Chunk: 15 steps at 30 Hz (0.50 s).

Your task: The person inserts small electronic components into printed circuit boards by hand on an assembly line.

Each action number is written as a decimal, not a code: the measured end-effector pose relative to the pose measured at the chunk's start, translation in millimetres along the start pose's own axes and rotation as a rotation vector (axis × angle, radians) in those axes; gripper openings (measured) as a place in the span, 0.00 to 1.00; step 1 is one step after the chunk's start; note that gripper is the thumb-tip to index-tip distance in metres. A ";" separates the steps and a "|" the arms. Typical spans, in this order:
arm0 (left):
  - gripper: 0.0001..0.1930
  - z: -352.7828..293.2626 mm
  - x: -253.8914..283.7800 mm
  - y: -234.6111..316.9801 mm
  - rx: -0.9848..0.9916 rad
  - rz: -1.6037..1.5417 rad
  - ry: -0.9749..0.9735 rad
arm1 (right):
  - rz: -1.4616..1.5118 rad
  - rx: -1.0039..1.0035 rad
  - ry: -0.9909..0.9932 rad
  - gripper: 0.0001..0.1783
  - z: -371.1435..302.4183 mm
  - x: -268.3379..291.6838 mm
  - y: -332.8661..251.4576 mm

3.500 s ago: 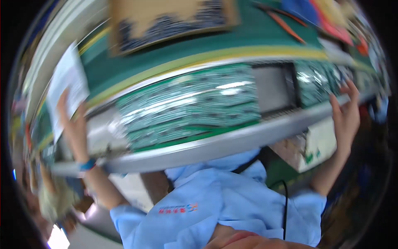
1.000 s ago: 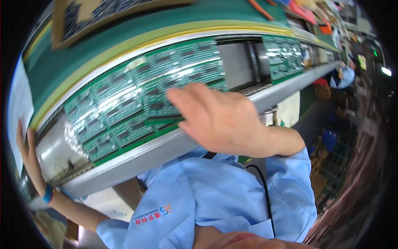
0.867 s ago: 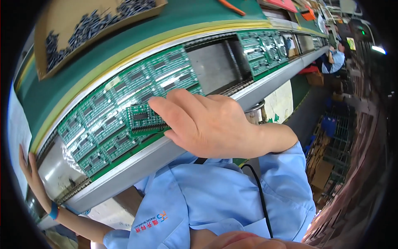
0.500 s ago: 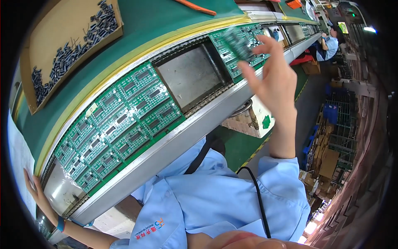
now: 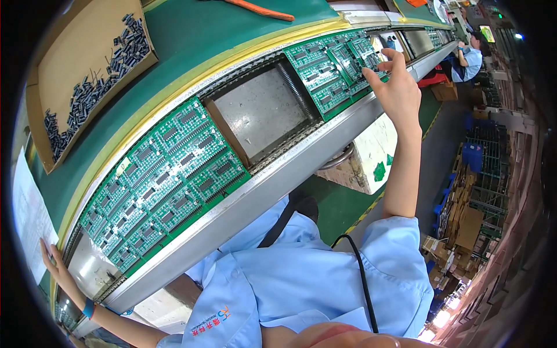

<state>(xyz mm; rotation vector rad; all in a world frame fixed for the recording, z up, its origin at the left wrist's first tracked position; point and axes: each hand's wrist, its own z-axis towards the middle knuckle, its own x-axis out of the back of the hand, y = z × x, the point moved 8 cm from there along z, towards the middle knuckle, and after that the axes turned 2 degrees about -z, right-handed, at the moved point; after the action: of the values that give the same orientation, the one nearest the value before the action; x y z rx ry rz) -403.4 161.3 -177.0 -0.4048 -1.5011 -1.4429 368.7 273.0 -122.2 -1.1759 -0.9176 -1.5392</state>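
Over the far right of the rail, my right hand (image 5: 399,87) hovers with thumb and bent fingers apart, holding nothing I can see. Just beyond its fingertips lies a green circuit board panel (image 5: 328,75), with a narrower board piece (image 5: 346,62) seemingly resting on it. Nearer, a larger group of green boards (image 5: 168,168) with dark chips fills the left stretch of the conveyor (image 5: 278,148). My left hand (image 5: 60,271) is spread at the lower left, by the rail's end and the edge of a white paper sheet (image 5: 32,214).
A cardboard tray (image 5: 64,64) of dark cylindrical components stands on the green bench top (image 5: 191,35). An orange-handled tool (image 5: 261,8) lies at the back. Along the line at far right sits another person in blue (image 5: 467,61). Stacked cartons (image 5: 464,229) stand to the right.
The blurred board piece near my right hand now lies still on the panel. My right hand has shifted right. The panels and tray appear slightly further left, as the view has moved a little.
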 end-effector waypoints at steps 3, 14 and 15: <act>0.25 0.2 0.4 3.9 0.014 0.032 -0.016 | 0.000 0.004 0.007 0.28 1.1 -0.7 -1.8; 0.25 0.4 1.1 0.5 -0.004 0.059 -0.015 | -0.020 -0.029 -0.085 0.27 3.5 -5.9 -2.5; 0.24 0.3 1.0 1.0 -0.009 0.071 -0.013 | -0.028 -0.037 -0.089 0.27 3.5 -6.3 -2.7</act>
<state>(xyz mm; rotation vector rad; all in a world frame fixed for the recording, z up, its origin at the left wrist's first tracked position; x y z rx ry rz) -403.2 161.4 -175.6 -0.4697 -1.4767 -1.3937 367.4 278.5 -127.4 -1.2713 -0.9721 -1.5421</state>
